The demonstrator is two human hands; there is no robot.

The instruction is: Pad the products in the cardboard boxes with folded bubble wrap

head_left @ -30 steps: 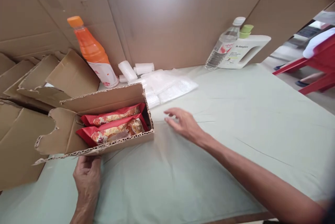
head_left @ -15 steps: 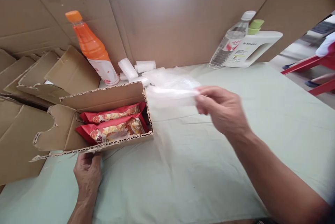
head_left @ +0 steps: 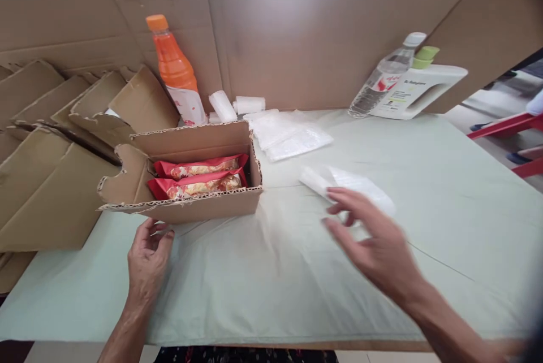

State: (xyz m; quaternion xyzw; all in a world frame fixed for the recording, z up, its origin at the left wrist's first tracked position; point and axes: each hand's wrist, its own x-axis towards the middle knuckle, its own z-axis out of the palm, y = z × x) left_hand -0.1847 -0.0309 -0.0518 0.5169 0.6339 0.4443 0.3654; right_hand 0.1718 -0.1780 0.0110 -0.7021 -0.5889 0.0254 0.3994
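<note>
An open cardboard box (head_left: 190, 210) with torn edges stands on the pale green table cloth (head_left: 271, 284). Two red snack packets (head_left: 199, 182) lie inside it. My left hand (head_left: 148, 258) rests on the cloth just in front of the box, fingers loosely curled, holding nothing. My right hand (head_left: 375, 247) is blurred, fingers spread, with its fingertips at the near edge of a single bubble wrap sheet (head_left: 352, 185) lying on the cloth to the right of the box. It does not grip the sheet.
A pile of bubble wrap sheets (head_left: 292, 134) and small white rolls (head_left: 237, 106) lie behind the box. An orange bottle (head_left: 173, 69), clear water bottle (head_left: 382, 83) and white jug (head_left: 418, 91) stand against the cardboard wall. Flattened boxes (head_left: 51, 182) are stacked at left. Red furniture (head_left: 507, 125) at right.
My right hand took a bubble wrap sheet from the pile, carried it right and let it go on the cloth. My left hand came off the box's underside; the box now sits flat.
</note>
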